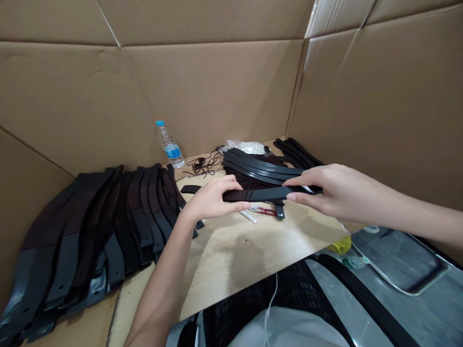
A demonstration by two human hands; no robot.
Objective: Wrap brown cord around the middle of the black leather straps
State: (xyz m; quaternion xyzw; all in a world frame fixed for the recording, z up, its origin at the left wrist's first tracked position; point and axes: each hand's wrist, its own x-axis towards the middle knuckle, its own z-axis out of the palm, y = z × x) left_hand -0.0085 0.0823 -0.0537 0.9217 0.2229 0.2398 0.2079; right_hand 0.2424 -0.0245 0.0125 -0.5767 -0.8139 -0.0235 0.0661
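A slightly curved dark strip (pixel 265 194) is stretched level above the board, dark brown at its left part and black further right. My left hand (pixel 215 195) is closed on its left part, thumb on the near side. Around its right part, the fingers of my right hand (pixel 321 188) pinch shut. A small whitish piece (pixel 307 189) shows between those right fingers; its kind I cannot make out. Just beyond the strip lies a stack of shiny black curved strips (pixel 253 161) on dark cord netting. Below it are a red-handled tool (pixel 264 211) and a white stick-like thing (pixel 249 217).
Many curved dark strips (pixel 90 226) are piled along the left. A water bottle (pixel 170 147) leans by the cardboard wall (pixel 217 86), near tangled dark cord (pixel 204 165) and clear plastic wrap (pixel 246 147). More black strips (pixel 300 153) lie back right. The board's (pixel 231 270) edge faces me.
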